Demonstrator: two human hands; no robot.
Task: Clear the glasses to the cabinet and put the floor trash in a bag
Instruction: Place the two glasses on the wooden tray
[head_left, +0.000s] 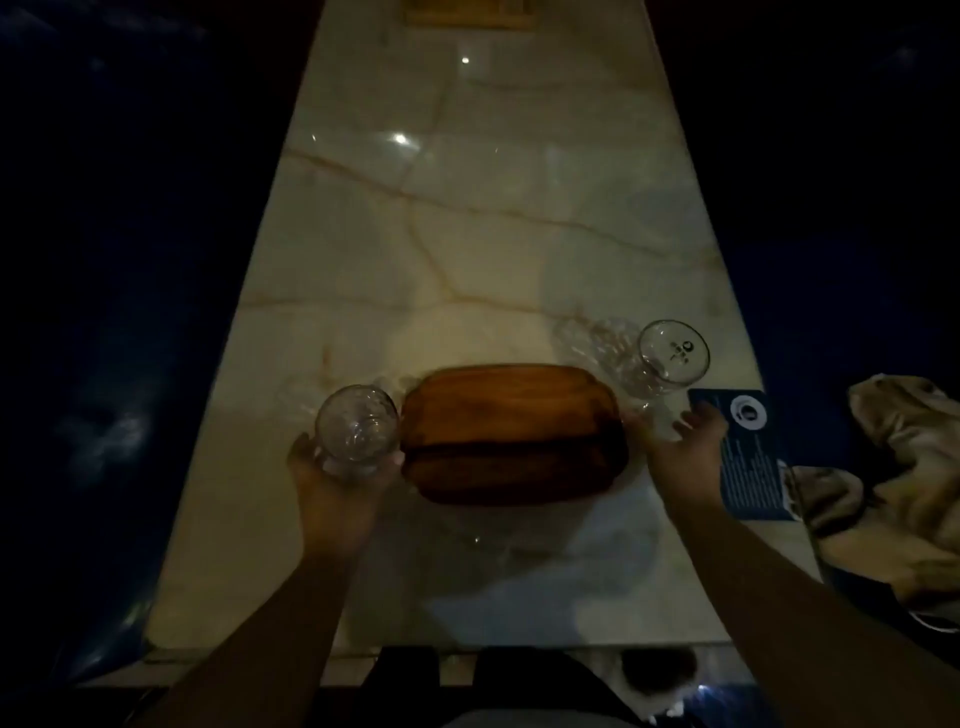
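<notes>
Your left hand (332, 467) is closed around a glass (357, 430) near the tabletop's (467, 249) left edge, beside the wooden tray (511, 434). Your right hand (693, 441) is spread and empty, reaching for the second glass (670, 358) near the right edge. That one looks tilted (hard to judge in this gloom); a blind nudge could roll it off. Its dark logo and the blue card's (745, 457) print are unreadable.
</notes>
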